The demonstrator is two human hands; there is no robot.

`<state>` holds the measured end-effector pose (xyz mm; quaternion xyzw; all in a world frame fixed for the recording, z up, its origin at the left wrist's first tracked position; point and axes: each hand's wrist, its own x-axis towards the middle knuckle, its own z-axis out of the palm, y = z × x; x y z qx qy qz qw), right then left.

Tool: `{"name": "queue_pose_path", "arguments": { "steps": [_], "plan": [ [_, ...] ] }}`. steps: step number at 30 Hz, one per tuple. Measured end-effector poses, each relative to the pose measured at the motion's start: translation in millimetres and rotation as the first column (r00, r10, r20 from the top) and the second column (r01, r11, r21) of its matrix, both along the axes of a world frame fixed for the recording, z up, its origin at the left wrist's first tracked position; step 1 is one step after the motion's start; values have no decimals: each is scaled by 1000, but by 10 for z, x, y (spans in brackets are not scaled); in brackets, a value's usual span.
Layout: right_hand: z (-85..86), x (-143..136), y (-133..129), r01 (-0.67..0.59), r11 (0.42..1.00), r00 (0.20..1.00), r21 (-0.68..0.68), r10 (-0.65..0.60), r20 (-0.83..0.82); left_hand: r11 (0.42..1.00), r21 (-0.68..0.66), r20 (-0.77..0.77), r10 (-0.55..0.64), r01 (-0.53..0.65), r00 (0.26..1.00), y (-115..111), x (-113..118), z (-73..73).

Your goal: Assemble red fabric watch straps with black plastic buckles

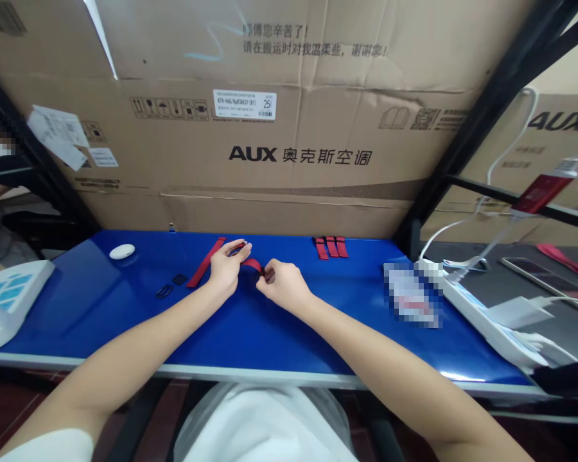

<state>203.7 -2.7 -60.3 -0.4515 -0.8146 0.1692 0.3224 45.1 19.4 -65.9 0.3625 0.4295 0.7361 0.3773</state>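
Observation:
Between my hands a short red webbing strap (pixel 253 264) bends in an arc above the blue tabletop. My left hand (pixel 227 264) pinches one end of it, fingers closed. At the other end my right hand (pixel 285 282) is closed round the strap beside a small dark piece, mostly hidden by the fingers. A second red strap (pixel 206 263) lies flat just left of my left hand. Near it rest a black oval ring (pixel 164 292) and a small black buckle (pixel 179 279). Three red straps with black ends (pixel 330 248) lie side by side at the back right.
A white oval object (pixel 122 251) lies at the back left of the blue table (pixel 289 346). A white device (pixel 14 301) stands at the left edge. On the right are a blurred packet (pixel 411 296) and a power strip (pixel 481 321) with cables. A large cardboard box (pixel 298 128) closes off the back.

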Motion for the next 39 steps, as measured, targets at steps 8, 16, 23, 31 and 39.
{"name": "queue_pose_path", "arguments": {
  "steps": [8,16,23,31,39],
  "plan": [
    [95,144,114,-177,984,890,-1,159,-427,990,-109,-1,-89,88,996,-30,29,-9],
    [215,300,199,-563,770,529,-300,57,-847,961,33,-71,-270,273,960,-137,70,118],
    [211,337,250,-534,764,538,-362,-24,-842,926,64,-372,-324,372,870,-340,167,264],
    [225,357,243,-402,837,628,-371,-43,-777,902,102,-503,-316,419,804,-418,235,259],
    [224,308,209,-429,842,578,-328,-23,-816,920,80,-608,-260,384,750,-435,188,316]
  ]
}}
